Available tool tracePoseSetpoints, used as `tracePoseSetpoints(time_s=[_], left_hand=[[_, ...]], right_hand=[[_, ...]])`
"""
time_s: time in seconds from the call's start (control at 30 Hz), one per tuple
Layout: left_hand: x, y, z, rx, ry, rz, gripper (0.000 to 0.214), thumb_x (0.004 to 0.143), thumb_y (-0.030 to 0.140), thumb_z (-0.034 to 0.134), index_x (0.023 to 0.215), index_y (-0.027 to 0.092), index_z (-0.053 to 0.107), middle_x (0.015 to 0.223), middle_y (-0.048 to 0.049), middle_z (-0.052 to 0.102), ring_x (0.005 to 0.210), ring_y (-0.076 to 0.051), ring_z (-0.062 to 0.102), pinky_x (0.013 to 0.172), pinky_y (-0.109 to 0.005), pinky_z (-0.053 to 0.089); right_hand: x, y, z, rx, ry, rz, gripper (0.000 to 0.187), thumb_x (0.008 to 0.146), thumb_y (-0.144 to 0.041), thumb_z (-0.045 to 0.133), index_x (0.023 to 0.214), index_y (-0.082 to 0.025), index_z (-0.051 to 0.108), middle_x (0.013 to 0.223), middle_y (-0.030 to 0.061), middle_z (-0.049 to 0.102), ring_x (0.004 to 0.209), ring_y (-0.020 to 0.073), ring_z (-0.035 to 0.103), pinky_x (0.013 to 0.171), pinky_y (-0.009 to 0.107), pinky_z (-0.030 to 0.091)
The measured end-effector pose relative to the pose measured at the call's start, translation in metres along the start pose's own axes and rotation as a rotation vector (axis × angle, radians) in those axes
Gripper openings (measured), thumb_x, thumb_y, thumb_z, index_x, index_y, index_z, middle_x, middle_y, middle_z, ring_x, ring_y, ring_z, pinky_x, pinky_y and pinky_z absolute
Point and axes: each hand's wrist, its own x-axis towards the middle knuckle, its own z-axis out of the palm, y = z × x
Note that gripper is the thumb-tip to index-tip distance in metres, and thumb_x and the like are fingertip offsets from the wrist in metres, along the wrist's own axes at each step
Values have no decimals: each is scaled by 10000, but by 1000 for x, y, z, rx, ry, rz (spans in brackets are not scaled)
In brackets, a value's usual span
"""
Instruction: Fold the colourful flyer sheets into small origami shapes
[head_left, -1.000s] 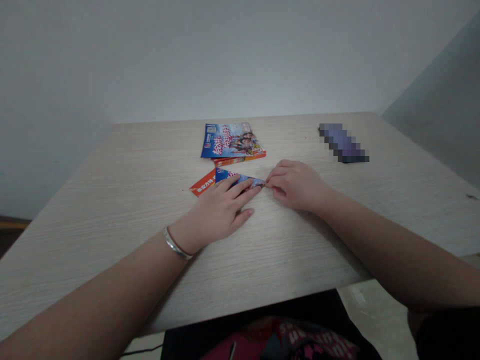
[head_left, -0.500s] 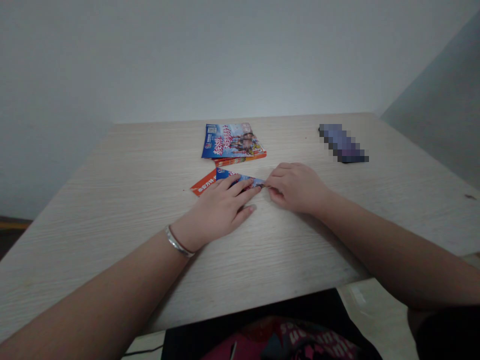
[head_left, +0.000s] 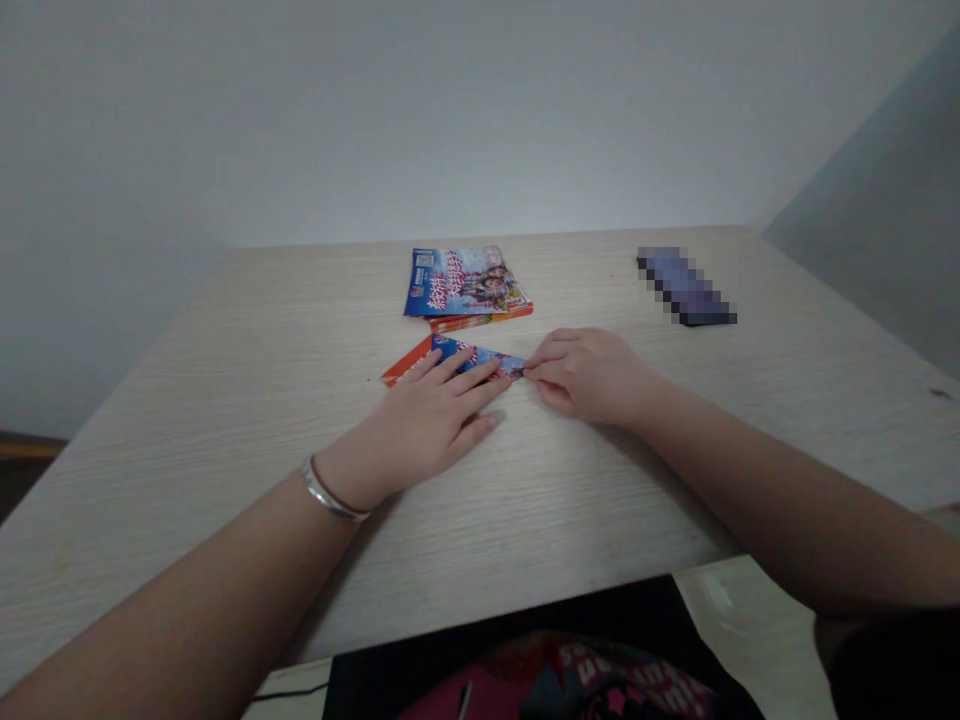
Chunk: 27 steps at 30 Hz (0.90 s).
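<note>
A folded paper flyer (head_left: 444, 346), blue and printed with an orange flap at its left, lies on the pale wooden table. It tapers to a point at its right end. My left hand (head_left: 431, 410) rests flat across it with fingers spread, covering its lower part and most of the orange flap. At the pointed end, my right hand (head_left: 589, 375) pinches the paper's tip between thumb and fingertips. A silver bracelet circles my left wrist.
Behind the folded flyer lies a stack of printed flyers (head_left: 457, 285), blue on top with orange beneath. A dark, pixelated flat object (head_left: 686, 287) sits at the back right. The table (head_left: 225, 420) meets a pale wall at the back.
My left hand has slid a little left and down over the paper, now covering more of the orange flap. My right fingers have shifted slightly left at the tip.
</note>
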Motion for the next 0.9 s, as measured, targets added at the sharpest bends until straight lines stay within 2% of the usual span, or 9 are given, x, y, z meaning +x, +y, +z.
tracePoseSetpoints(time_s=[0.1,0.3,0.57,0.9], left_hand=[[-1,-1,0,11,9,16,572,1072,511,205,1544,261,409,1597,-35,420,1493,-304,356,1247,-552,196],[1,-4,4,3,31,26,530,1066,496,293,1550,299,380,1619,-28,384,1514,-315,308,1244,-618,125],[8,-1,5,-70,6,-25,584,1050,552,303,1570,289,332,1613,-43,396,1527,-327,267,1232,-633,145],[12,1,0,-86,39,-32,536,1063,507,275,1554,308,359,1588,-30,441,1490,-287,340,1242,-615,132]], right_hand=[[-3,0,-2,-10,8,49,301,937,-231,514,1031,-162,792,1106,74,775,1045,235,670,922,358,485],[-5,-11,-9,-105,-24,120,330,950,-250,477,985,-173,797,1067,81,779,1039,237,671,874,357,462],[-6,-4,-13,-175,-21,210,362,973,-248,436,1007,-177,789,1075,70,786,1080,239,679,939,380,428],[-3,-12,-25,-205,-109,270,372,976,-278,415,960,-162,768,1038,91,778,1000,257,697,815,375,426]])
